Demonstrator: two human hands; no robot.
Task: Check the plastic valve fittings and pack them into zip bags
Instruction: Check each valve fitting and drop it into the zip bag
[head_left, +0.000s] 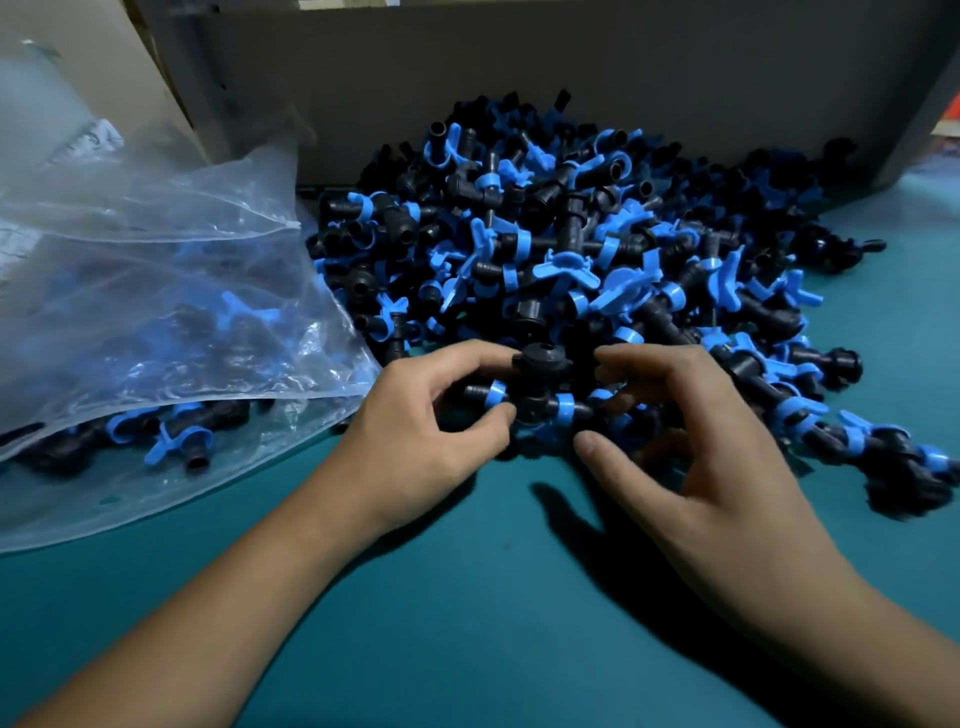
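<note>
Both hands meet at the near edge of a big pile (597, 249) of black and blue valve fittings heaped on the green counter (467, 597). The left hand (421, 431) pinches one fitting (537, 387) between thumb and forefinger, its grip closed on the left end of the black body. The right hand (701, 441) comes at the same fitting from the other side, fingers curled toward it with the thumb stretched low over the counter; I cannot tell whether they actually touch it or the ones lying beneath. The fitting sits just above the counter, at the foot of the pile, with a round black cap on top and blue rings on both side stubs.

To the left lies a clear zip bag (156, 291), part filled with more fittings, its mouth turned toward the pile. A grey wall (571, 67) stands behind the heap.
</note>
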